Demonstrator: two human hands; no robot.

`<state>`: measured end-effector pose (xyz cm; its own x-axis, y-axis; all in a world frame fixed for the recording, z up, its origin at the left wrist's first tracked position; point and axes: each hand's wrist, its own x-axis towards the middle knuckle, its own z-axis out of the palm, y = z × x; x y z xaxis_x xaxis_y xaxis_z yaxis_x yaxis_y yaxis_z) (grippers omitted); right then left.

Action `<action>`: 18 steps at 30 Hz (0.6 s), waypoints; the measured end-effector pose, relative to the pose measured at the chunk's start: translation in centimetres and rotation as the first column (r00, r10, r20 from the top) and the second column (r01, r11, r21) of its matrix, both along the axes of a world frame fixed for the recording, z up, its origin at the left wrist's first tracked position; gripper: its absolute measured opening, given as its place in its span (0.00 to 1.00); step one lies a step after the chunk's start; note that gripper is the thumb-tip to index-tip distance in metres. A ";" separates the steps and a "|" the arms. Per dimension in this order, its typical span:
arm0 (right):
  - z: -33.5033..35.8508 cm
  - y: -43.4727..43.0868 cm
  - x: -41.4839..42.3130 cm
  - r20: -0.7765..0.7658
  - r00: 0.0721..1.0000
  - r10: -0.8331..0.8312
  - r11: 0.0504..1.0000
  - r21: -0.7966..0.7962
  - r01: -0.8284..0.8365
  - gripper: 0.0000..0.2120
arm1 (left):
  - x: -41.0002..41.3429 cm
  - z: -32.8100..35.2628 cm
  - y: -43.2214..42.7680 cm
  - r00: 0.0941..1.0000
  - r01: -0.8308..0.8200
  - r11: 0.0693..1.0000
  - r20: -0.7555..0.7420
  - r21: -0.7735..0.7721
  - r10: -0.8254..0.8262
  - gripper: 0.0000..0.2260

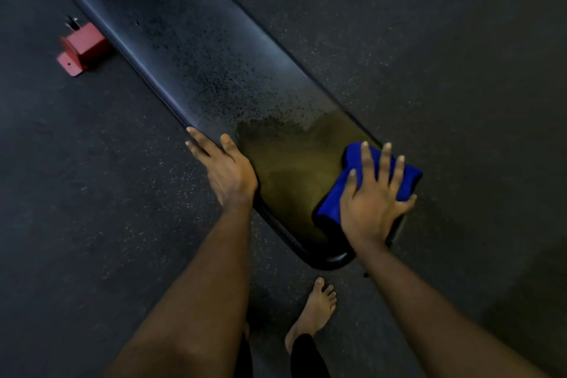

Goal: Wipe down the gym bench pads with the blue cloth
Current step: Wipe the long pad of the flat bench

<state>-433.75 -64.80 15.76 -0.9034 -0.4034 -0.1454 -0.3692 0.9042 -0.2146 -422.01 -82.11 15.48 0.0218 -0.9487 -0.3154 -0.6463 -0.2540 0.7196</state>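
The person bends over the long black bench pad (214, 70), which runs away from them across the dark rubber floor (445, 40). The right hand (374, 196) lies flat on the folded blue cloth (333, 204), fingers spread and straight. It presses the cloth down and does not grip it; I think the wide palm gives even pressure for wiping. The cloth sits at the right edge of the pad, near its close end, partly over the rim. The left hand (228, 173) rests with straight fingers along the opposite edge, holding nothing, probably to steady the body. Around the cloth the surface looks smeared and evenly wet. Farther up, fine droplets (221, 83) cover it, so most of the length seems not yet wiped. A red frame foot (81, 47) stands beside the pad on the left.
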 end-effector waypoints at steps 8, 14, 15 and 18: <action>0.4 -1.4 5.1 -0.021 0.986 -0.168 0.986 -0.017 0.168 0.27 | 0.0 -0.1 0.4 0.999 0.009 0.999 0.038 -0.051 -0.007 0.28; 0.0 -1.3 7.9 0.022 1.000 -0.017 1.000 -0.001 0.017 0.26 | 0.1 -0.3 0.2 0.997 0.027 0.999 0.067 -0.046 -0.024 0.28; -0.1 -1.6 6.3 0.007 1.000 -0.006 1.000 0.002 0.006 0.26 | 0.2 -0.4 0.2 0.997 0.028 0.999 0.068 -0.046 -0.025 0.28; -0.1 -3.5 1.0 -0.004 1.000 0.010 1.000 -0.002 -0.010 0.24 | 0.2 -0.5 0.1 0.997 0.032 0.998 0.069 -0.052 -0.028 0.28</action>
